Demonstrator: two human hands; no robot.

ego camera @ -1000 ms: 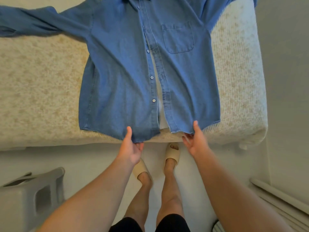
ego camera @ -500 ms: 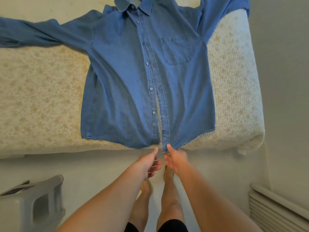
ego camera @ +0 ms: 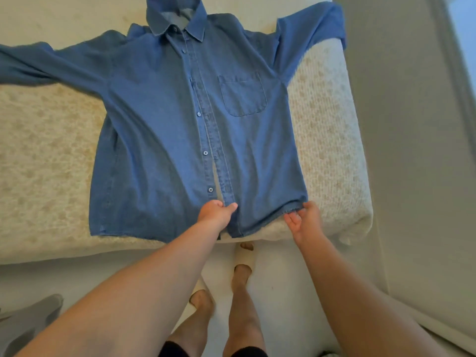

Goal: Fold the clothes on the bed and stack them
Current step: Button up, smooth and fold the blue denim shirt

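Note:
A blue denim shirt (ego camera: 159, 140) lies face up on the bed (ego camera: 46, 155), collar at the far side, both sleeves spread outward, chest pocket on the right panel. Its hem hangs a little over the bed's near edge. My left hand (ego camera: 216, 212) pinches the hem at the button placket in the middle. My right hand (ego camera: 304, 219) pinches the hem at the shirt's right bottom corner. The placket is closed along most of its length, with a small gap near the bottom.
The bed's cream textured cover ends at a rounded corner (ego camera: 358, 215) on the right, beside a pale wall (ego camera: 412, 150). A grey basket (ego camera: 28, 320) stands on the floor at lower left. My feet in beige slippers (ego camera: 244, 256) stand against the bed's near edge.
Both hands met at the placket's bottom half a second ago. Since then my right hand has slid out to the right hem corner, and my left hand has come up onto the placket hem.

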